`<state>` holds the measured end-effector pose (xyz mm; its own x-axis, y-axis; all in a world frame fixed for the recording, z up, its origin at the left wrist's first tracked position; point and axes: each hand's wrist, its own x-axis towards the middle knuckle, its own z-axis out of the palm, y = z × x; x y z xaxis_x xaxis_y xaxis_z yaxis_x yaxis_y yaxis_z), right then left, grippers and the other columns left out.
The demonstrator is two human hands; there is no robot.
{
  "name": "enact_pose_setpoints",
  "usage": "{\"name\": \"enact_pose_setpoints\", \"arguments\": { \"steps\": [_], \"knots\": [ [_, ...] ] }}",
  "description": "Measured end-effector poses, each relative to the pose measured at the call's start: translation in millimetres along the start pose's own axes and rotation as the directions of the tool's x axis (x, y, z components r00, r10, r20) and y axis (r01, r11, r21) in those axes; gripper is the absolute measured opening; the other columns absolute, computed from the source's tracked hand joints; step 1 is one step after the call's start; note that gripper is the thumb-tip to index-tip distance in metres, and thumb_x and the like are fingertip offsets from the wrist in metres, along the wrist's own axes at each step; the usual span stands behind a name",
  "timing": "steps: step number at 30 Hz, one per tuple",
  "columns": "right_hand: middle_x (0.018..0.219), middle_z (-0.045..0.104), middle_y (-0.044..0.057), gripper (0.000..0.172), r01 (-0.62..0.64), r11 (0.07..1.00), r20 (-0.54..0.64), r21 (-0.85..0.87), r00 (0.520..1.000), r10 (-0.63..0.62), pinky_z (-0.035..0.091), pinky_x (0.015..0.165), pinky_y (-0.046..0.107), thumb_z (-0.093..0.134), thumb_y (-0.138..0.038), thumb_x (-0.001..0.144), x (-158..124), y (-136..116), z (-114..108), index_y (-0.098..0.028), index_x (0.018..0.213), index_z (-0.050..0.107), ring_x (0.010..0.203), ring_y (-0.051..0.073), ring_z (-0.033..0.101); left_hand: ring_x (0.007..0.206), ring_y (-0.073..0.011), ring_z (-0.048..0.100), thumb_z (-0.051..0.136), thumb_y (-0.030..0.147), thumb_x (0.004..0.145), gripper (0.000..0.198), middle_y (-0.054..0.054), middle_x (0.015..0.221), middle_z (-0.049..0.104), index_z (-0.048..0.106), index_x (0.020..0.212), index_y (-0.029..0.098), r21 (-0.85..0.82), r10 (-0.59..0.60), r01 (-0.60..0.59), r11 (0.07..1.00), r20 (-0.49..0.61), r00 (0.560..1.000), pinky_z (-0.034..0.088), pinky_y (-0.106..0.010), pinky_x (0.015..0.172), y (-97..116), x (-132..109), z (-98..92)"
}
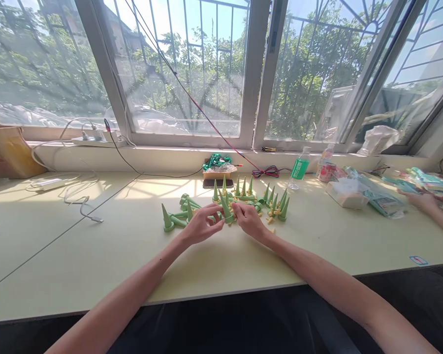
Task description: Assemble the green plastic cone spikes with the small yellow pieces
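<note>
A green plastic spike (225, 208) with a wide collar at its base stands tilted between my two hands. My left hand (204, 225) has its thumb and fingers closed on the spike from the left. Close against its right side, my right hand (248, 219) is curled in a pinch; what its fingertips hold is hidden. Around the hands are several more green spikes, some upright like the one at the left (166, 219) and the one at the right (284, 210), others lying in a heap (189, 201). Small yellow pieces (270, 220) are scattered among them.
Behind the spikes lie a dark phone (217, 184) and a small box of green ties (217, 163). A green-labelled bottle (299, 169), tissue pack (347, 194) and plastic bags (386, 200) stand right. Another person's hand (423, 200) is far right. Cables (81, 201) lie left.
</note>
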<state>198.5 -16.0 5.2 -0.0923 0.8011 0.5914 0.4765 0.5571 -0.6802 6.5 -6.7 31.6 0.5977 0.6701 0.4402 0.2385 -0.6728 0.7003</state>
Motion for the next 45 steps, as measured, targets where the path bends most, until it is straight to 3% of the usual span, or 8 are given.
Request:
{"name": "enact_pose_setpoints", "arguments": {
  "steps": [15,20,28,35,39,44,45],
  "knots": [
    [0.054,0.044,-0.002,0.051,0.026,0.999,0.033,-0.044,0.999,-0.024,0.027,0.052,0.026,0.032,-0.052,0.1,2,3,1,-0.02,0.06,0.039,0.05,0.011,0.037,0.065,-0.0084,0.058,0.056,0.019,0.084,0.02,-0.005,0.093,0.057,0.065,0.102,0.014,0.173,0.114,-0.111,0.979,-0.006,0.993,0.047,-0.017,0.048,-5,-2,1.2],
    [0.051,0.044,-0.002,0.054,-0.03,0.999,0.061,-0.033,0.998,0.032,0.028,0.05,0.025,0.033,-0.053,0.099,3,3,2,-0.02,0.057,0.04,0.048,0.01,0.038,0.064,-0.0078,0.056,0.056,0.017,0.083,0.025,-0.004,0.094,0.056,0.063,0.107,0.017,0.26,0.17,-0.169,0.951,0.02,0.985,0.046,-0.017,0.049,-9,-3,0.9],
    [0.045,0.033,-0.006,0.052,-0.314,0.91,0.191,0.27,0.944,0.269,0.025,0.038,0.024,0.046,-0.06,0.089,4,7,6,-0.022,0.055,0.034,0.036,0.008,0.032,0.065,-0.0081,0.054,0.055,0.019,0.087,0.028,-0.007,0.103,0.058,0.06,0.114,0.018,0.386,0.244,-0.249,0.888,0.061,0.968,0.048,-0.021,0.057,-18,-4,0.5],
    [0.047,0.023,-0.009,0.054,-0.432,0.752,0.292,0.498,0.9,0.323,0.016,0.035,0.022,0.059,-0.061,0.08,6,4,6,-0.023,0.056,0.029,0.036,0.005,0.019,0.062,-0.0076,0.054,0.055,0.018,0.089,0.03,-0.007,0.105,0.061,0.059,0.118,0.019,0.453,0.31,-0.297,0.841,0.047,0.95,0.047,-0.022,0.059,-23,-4,2.3],
    [0.049,0.029,-0.008,0.053,-0.392,0.779,0.207,0.489,0.92,0.333,0.02,0.033,0.022,0.055,-0.065,0.082,5,3,9,-0.023,0.059,0.034,0.034,0.005,0.025,0.06,-0.0064,0.055,0.051,0.018,0.091,0.028,-0.006,0.107,0.061,0.06,0.117,0.022,0.404,0.27,-0.234,0.884,-0.034,0.962,0.047,-0.021,0.057,-21,0,5.4],
    [0.052,0.038,-0.006,0.052,-0.222,0.91,0.044,0.351,0.974,0.221,0.027,0.038,0.022,0.042,-0.066,0.091,3,4,11,-0.022,0.063,0.037,0.038,0.007,0.036,0.056,-0.0077,0.057,0.053,0.03,0.09,0.017,-0.004,0.091,0.061,0.061,0.1,0.018,0.188,0.038,0.018,0.982,-0.292,0.956,0.047,-0.02,0.05,-11,6,8.7],
    [0.051,0.039,-0.005,0.052,-0.184,0.937,0.013,0.296,0.982,0.189,0.028,0.04,0.022,0.04,-0.064,0.093,2,3,10,-0.021,0.063,0.038,0.04,0.008,0.037,0.052,-0.0078,0.056,0.054,0.035,0.091,0.02,-0.002,0.083,0.061,0.06,0.095,0.017,0.112,-0.029,0.066,0.992,-0.303,0.953,0.045,-0.019,0.047,-10,7,8.6]
  ]
}}
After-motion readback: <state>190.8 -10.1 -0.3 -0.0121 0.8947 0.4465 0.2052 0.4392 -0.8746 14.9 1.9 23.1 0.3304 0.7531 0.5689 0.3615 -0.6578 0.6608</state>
